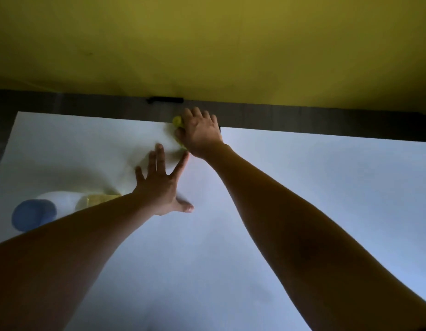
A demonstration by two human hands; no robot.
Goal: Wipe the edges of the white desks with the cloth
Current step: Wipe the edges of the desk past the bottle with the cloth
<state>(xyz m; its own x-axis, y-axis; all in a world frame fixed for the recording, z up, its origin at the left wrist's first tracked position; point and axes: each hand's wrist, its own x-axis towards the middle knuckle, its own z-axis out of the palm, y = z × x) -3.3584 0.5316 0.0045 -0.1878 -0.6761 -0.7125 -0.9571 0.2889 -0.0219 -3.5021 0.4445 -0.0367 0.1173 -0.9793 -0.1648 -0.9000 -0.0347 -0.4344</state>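
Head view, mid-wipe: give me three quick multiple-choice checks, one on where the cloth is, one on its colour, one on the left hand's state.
1. Where is the cloth?
A. at the far edge of the white desk
B. beside the blue-capped bottle
C. hanging off the near edge

2. What colour is the cloth?
A. red
B. yellow
C. black

3. How is the left hand?
A. gripping the bottle
B. raised in a fist
C. flat, fingers spread on the desk

Key: 1 A, it sits under the right hand at the far edge. 2 B, yellow shows beside the fingers. 3 C, straight fingers lie on the top.
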